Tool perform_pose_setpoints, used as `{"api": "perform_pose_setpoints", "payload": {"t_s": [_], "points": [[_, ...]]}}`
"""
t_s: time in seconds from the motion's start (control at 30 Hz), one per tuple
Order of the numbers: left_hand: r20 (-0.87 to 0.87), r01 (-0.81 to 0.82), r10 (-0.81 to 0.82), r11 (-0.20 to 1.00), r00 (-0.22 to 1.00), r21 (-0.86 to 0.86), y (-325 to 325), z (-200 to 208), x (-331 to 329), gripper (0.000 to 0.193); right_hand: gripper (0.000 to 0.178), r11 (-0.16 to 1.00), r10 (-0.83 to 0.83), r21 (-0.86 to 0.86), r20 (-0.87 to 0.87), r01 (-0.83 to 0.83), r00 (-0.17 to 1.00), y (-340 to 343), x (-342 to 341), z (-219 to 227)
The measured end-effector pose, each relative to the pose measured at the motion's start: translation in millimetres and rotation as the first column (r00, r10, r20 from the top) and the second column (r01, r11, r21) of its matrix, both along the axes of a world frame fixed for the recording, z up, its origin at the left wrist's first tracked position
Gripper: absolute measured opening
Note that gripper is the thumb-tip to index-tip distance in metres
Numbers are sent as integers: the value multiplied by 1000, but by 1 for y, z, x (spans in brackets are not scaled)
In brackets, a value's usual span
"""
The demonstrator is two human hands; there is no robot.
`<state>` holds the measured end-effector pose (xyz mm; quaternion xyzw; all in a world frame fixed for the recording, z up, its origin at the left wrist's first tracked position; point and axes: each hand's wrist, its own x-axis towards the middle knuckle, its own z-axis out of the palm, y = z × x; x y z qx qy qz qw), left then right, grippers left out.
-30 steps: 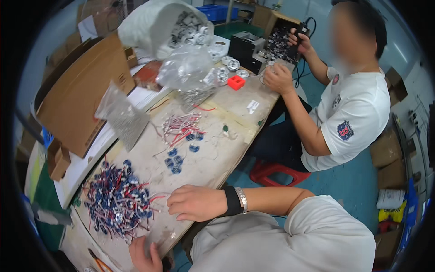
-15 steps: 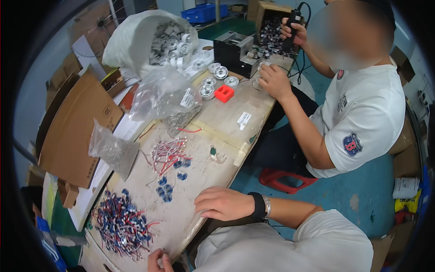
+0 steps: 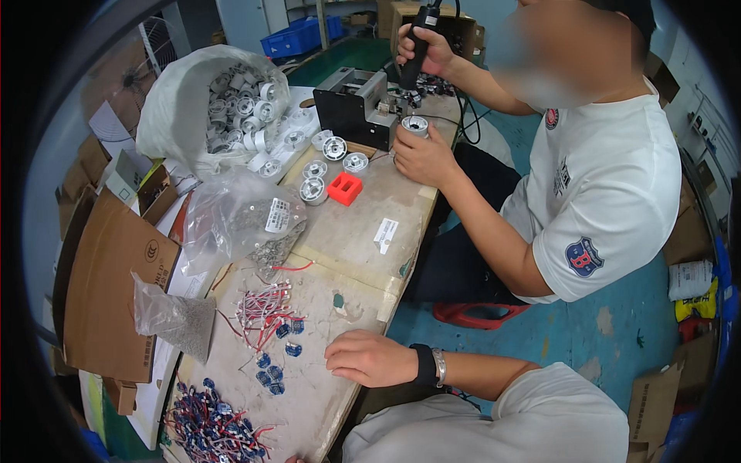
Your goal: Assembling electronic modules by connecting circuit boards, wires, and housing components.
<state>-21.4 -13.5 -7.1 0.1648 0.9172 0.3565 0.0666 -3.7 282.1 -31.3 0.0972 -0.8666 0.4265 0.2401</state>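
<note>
My right hand [image 3: 372,358], with a black band and a silver bracelet at the wrist, lies on the table's near edge. Its fingers are stretched out, loosely bent, and nothing shows in them. Just left of it are several small blue circuit boards [image 3: 270,376] and a bundle of red and white wires [image 3: 265,303]. Only a sliver of my left hand [image 3: 295,460] shows at the bottom edge, its fingers hidden. Near it lies a heap of blue boards with wires attached [image 3: 212,424].
Across the table corner a co-worker holds a black power screwdriver [image 3: 419,48] over a white wheel hub [image 3: 415,126]. A sack of hubs [image 3: 174,100], a red block [image 3: 344,188], bags of small metal parts [image 3: 189,320] and a cardboard sheet [image 3: 116,285] stand around the table.
The view has shifted, and my left hand has mostly slipped out at the bottom. My right hand still rests on the table. The co-worker's screwdriver has come down to the hub.
</note>
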Motion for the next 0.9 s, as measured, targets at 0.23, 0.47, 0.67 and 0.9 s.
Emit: {"api": "perform_pose_setpoints", "payload": {"t_s": [0.23,0.47,0.67,0.9], "points": [[12,8,-9,999,1000,41,8,-6,-12,21,9,1000,-15,9,-4,15,1000,10,-2,-5],[-187,-79,93,994,978,82,-32,-41,-1,12,10,994,104,38,-42,-103,994,2,-16,-7],[-277,66,27,945,961,319,-21,-29,-13,9,12,994,-73,101,225,52,972,13,23,0],[-382,-419,526,846,760,330,-97,-18,29,9,11,971,103,177,284,-158,953,-25,-16,37]]}}
